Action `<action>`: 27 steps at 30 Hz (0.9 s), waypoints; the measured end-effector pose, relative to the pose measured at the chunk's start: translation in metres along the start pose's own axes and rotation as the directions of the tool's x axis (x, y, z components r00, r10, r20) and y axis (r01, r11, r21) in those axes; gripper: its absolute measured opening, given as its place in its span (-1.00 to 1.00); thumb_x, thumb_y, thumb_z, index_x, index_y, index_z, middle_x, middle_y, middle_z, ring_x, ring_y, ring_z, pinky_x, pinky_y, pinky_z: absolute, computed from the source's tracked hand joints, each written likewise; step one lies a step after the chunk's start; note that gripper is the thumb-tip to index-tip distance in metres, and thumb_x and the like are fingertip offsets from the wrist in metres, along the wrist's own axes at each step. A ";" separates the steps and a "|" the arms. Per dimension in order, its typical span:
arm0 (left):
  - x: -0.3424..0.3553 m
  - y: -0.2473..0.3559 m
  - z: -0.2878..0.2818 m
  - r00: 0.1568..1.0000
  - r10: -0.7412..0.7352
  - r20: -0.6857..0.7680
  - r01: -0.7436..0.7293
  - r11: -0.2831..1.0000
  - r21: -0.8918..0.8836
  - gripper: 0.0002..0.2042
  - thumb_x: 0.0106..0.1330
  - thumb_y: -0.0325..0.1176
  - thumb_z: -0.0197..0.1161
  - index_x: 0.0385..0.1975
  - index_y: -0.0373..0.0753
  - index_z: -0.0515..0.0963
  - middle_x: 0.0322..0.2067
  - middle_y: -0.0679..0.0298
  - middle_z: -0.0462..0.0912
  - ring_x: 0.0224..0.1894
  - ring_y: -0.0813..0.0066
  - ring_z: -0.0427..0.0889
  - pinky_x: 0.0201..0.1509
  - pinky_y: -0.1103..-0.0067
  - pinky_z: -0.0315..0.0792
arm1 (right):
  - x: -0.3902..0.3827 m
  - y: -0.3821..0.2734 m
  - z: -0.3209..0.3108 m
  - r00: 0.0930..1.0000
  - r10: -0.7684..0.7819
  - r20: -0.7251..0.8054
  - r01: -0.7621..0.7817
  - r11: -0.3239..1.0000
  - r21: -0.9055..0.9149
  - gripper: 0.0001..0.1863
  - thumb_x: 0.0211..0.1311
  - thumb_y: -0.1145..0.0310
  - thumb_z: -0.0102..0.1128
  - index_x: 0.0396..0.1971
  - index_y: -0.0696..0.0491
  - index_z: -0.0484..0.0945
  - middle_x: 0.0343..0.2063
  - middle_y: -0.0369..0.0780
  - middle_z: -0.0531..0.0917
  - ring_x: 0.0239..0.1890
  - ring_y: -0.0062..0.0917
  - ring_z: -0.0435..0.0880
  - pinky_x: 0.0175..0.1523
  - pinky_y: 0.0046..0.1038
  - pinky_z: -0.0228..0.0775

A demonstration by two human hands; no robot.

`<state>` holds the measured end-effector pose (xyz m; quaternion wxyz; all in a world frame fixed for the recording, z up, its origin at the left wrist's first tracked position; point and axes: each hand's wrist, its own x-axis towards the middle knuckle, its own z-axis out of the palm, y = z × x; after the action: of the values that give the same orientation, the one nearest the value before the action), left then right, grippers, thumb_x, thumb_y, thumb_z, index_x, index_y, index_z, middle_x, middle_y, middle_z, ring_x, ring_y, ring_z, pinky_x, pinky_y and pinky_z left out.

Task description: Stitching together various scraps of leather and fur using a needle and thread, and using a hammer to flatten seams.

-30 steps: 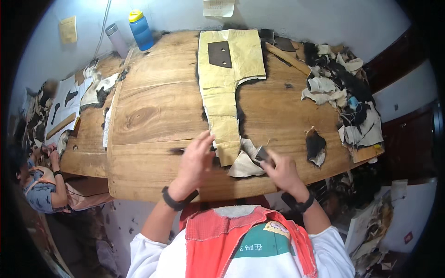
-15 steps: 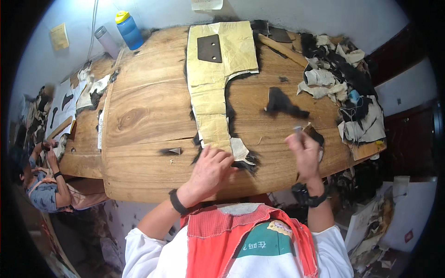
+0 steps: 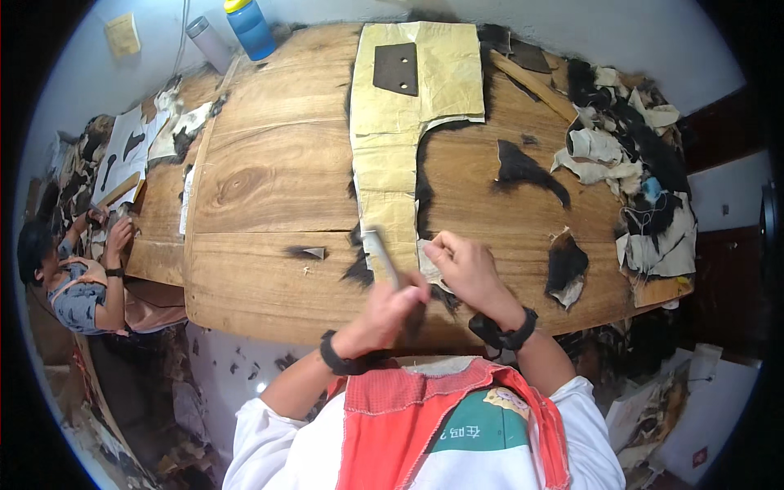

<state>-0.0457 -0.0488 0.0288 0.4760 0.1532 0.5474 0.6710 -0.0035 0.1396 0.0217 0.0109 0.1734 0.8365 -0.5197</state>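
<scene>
A yellow paper pattern lies over a black-haired hide that shows along its edges on the wooden table. My left hand is closed round a narrow, pale grey strip-like thing, blurred by motion, above the pattern's lower end. Dark blur shows below that hand. My right hand has its fingers curled together beside a pale flap of hide at the pattern's lower right. What its fingertips hold, if anything, is hidden. A dark plate with two holes rests on the pattern's upper part.
Black hide scraps lie right of the pattern, another nearer me. Hide offcuts are heaped at the far right beside a wooden stick. A blue bottle stands at the back left. Another person works at the left.
My left hand has lifted off the pattern and now grips the pale strip-like thing. My right hand has come left to the pattern's lower end. The view has shifted slightly.
</scene>
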 end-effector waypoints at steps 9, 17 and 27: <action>0.046 0.003 -0.032 0.838 0.425 -0.343 -0.336 0.896 0.289 -0.84 0.45 -0.32 -0.02 -0.32 -0.26 0.37 -0.52 0.44 0.35 -0.46 0.69 0.29 -0.38 0.64 0.25 | 0.002 0.015 0.023 0.999 -0.033 0.014 0.035 0.944 -0.328 -0.78 0.29 0.20 0.09 -0.25 0.01 0.58 -0.48 -0.02 0.67 -0.35 -0.06 0.67 -0.23 -0.04 0.43; 0.049 -0.024 -0.028 0.926 0.354 -0.129 -0.226 0.797 0.560 -0.96 0.35 -0.51 0.09 -0.33 -0.30 0.38 -0.52 0.21 0.37 -0.48 0.41 0.37 -0.36 0.49 0.33 | 0.024 0.020 0.002 1.000 -0.009 0.019 0.014 0.952 -0.307 -0.78 0.20 0.25 0.20 -0.29 0.09 0.59 -0.46 -0.03 0.68 -0.35 -0.09 0.67 -0.23 -0.13 0.45; 0.059 -0.018 -0.028 0.945 0.325 -0.032 -0.198 0.647 0.736 -0.95 0.39 -0.47 0.03 -0.32 -0.29 0.38 -0.52 0.22 0.36 -0.49 0.41 0.36 -0.38 0.49 0.33 | 0.049 0.019 -0.007 0.972 0.068 0.225 0.007 0.949 -0.316 -0.81 0.02 0.28 0.23 -0.46 0.09 0.62 -0.42 -0.04 0.69 -0.29 -0.11 0.68 -0.16 -0.17 0.49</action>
<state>-0.0867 -0.0190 -0.0157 0.2286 0.3510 0.7757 0.4721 -0.0425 0.1664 -0.0015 0.1443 0.1204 0.8987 -0.3962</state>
